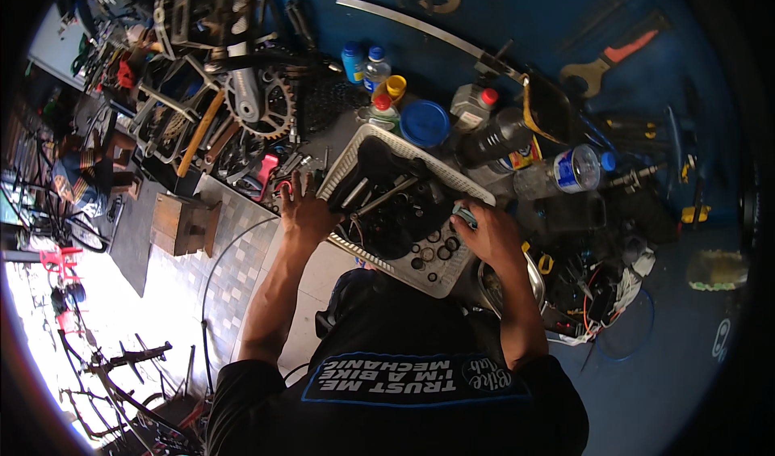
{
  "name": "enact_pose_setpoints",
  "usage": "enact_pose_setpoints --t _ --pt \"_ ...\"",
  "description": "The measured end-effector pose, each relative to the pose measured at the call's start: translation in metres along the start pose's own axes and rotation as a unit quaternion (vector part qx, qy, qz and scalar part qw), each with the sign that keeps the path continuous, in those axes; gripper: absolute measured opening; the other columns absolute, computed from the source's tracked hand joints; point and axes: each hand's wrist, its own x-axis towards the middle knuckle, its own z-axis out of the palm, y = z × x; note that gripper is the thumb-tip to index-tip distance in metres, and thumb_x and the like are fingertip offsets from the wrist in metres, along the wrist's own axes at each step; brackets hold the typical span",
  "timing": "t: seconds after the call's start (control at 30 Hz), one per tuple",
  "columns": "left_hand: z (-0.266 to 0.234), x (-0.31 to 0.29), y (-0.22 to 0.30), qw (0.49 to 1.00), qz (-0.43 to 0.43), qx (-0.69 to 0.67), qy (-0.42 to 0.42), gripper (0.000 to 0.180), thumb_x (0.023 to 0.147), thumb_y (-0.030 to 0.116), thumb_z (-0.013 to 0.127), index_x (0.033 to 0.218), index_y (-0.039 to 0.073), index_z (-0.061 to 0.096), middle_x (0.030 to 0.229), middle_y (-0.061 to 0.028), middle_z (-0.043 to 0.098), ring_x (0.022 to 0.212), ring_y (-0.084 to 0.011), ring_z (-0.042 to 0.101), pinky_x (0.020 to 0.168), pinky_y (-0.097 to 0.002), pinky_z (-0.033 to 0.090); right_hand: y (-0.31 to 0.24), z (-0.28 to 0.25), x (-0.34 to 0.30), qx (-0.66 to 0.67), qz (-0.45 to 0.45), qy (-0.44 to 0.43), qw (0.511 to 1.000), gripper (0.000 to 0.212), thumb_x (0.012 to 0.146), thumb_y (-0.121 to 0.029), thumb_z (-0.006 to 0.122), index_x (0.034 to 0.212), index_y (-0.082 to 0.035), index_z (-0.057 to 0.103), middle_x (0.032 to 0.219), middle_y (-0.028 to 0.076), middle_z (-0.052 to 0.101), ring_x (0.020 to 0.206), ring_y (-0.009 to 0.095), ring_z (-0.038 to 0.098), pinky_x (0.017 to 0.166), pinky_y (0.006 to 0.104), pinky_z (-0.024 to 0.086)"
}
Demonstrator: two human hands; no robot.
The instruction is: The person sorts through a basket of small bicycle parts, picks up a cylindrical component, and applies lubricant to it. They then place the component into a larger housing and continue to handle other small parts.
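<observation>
A white plastic basket (404, 275) in front of me holds dark bicycle parts (387, 201), metal rods among them, and several loose rings (429, 254) at its near right. My left hand (305, 215) is at the basket's left rim, fingers stretched out and spread, thumb toward the rim; nothing shows in its grasp. Over the basket's right side, my right hand (491, 231) pinches a small blue-grey piece (464, 215) between thumb and fingers. Its exact kind is too small to make out.
Behind the basket stand bottles (376, 70), a blue-lidded tub (425, 123) and a grey jug (472, 107). Bicycle cranks and chainrings (258, 103) crowd the left, with a hammer (200, 133). A metal bowl (533, 274) and cables lie right. A wooden stool (184, 224) stands lower left.
</observation>
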Motion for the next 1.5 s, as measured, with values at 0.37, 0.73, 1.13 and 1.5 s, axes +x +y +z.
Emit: enact_pose_setpoints --t 0.37,0.73,1.13,1.5 --pt "-0.015 -0.021 0.005 0.951 0.112 -0.175 0.231 0.032 0.085 0.02 0.083 0.115 0.012 0.078 0.151 -0.0239 0.055 0.143 -0.044 0.048 0.118 -0.057 0.039 0.004 -0.006 -0.002 -0.004 0.011 -0.001 1.0 0.04 0.093 -0.035 0.076 0.12 -0.005 0.074 0.094 0.021 0.076 0.085 0.041 0.075 0.075 0.048 0.058" --pt "0.035 0.012 0.049 0.92 0.186 -0.114 0.325 0.032 0.08 0.021 0.083 0.107 0.006 0.078 0.155 -0.0254 0.048 0.151 -0.0478 0.034 0.12 -0.0642 0.032 -0.006 -0.005 -0.002 -0.03 0.0 -0.018 0.999 0.036 0.094 -0.033 0.075 0.123 -0.012 0.071 0.089 0.015 0.076 0.076 0.035 0.074 0.069 0.0457 0.057" --pt "0.016 0.027 0.057 0.919 0.205 -0.121 0.314 0.041 0.089 0.021 0.076 0.125 0.004 0.069 0.151 -0.0243 0.051 0.145 -0.0455 0.042 0.115 -0.0598 0.038 -0.005 0.016 -0.016 -0.065 -0.093 -0.072 0.991 0.044 0.085 -0.014 0.075 0.128 -0.021 0.073 0.103 0.007 0.07 0.101 0.029 0.069 0.087 0.0423 0.056" --pt "0.001 0.032 0.088 0.909 0.291 -0.22 0.202 0.045 0.083 0.032 0.086 0.122 0.012 0.072 0.116 -0.015 0.074 0.119 -0.0382 0.064 0.102 -0.0501 0.049 -0.005 0.039 -0.017 -0.096 -0.155 -0.115 0.976 0.044 0.081 -0.002 0.067 0.117 -0.023 0.082 0.108 0.003 0.072 0.118 0.025 0.06 0.109 0.0425 0.041"
